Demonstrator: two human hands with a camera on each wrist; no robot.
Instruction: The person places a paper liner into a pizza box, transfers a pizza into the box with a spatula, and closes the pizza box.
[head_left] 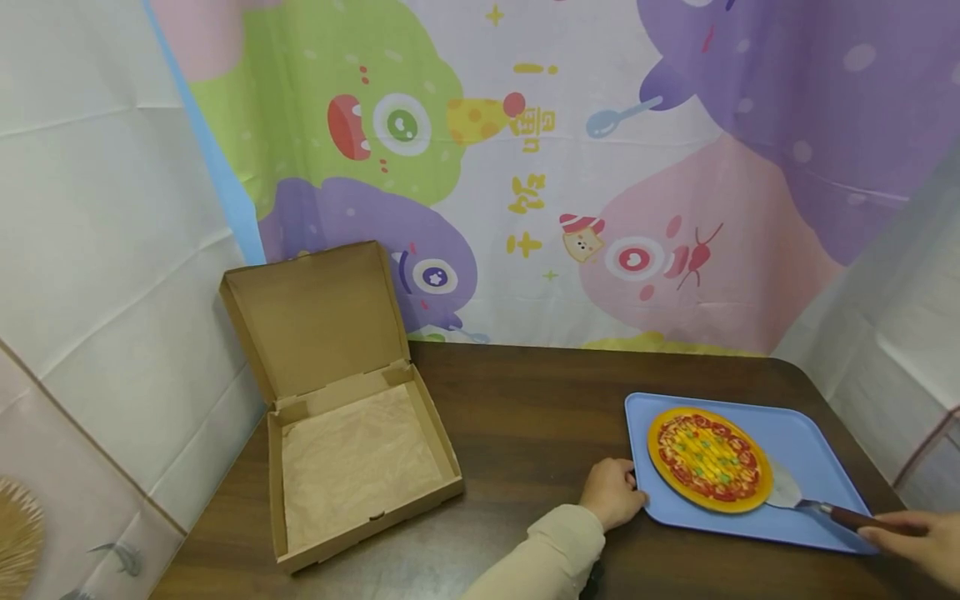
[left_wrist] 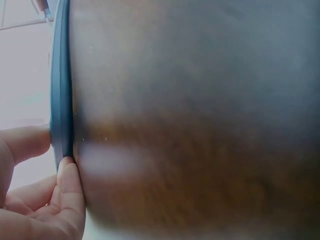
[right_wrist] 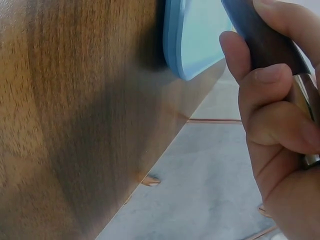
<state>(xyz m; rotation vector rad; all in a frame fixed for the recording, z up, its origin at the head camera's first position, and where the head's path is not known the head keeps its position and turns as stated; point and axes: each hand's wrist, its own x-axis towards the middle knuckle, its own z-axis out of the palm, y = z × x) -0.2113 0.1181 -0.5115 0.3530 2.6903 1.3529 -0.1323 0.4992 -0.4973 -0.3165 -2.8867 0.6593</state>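
Observation:
A toy-like pizza (head_left: 710,458) with an orange rim lies on a blue tray (head_left: 795,425) at the right of the table. My left hand (head_left: 612,493) pinches the tray's left edge; in the left wrist view the thumb and fingers of that hand (left_wrist: 45,195) meet at the rim. My right hand (head_left: 918,542) grips the dark handle of a pizza server (head_left: 785,487), also seen in the right wrist view with curled fingers (right_wrist: 280,110) round its handle (right_wrist: 265,40). The server's metal blade reaches the pizza's right edge, its tip partly hidden there.
An open cardboard pizza box (head_left: 367,521) lined with brown paper (head_left: 360,467) stands on the left of the wooden table (head_left: 517,417), its lid raised against the wall. A cartoon-printed curtain (head_left: 525,308) hangs behind the table.

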